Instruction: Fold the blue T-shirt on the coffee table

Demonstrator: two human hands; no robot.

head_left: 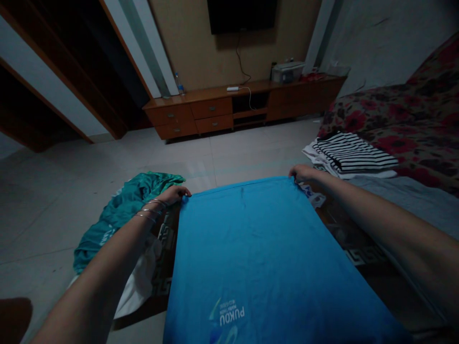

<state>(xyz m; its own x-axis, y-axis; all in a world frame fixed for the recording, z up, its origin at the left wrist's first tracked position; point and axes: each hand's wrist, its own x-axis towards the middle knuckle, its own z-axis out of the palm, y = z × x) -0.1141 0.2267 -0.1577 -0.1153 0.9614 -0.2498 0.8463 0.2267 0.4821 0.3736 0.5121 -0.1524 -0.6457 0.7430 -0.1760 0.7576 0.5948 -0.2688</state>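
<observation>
The blue shirt (265, 258) is lying spread flat nearest the camera, reaching away toward its far edge. The left hand (174, 195) and right hand (303, 173) are pinching its far corners shut. It looks light, limp and likely to sag, so the corners suit gripping. A teal garment (125, 210) is lying just left of it.

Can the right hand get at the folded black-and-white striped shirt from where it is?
Probably yes. The right hand pinches the far corner of the blue cloth, and the folded black-and-white striped shirt lies just beyond, with nothing between them.
</observation>
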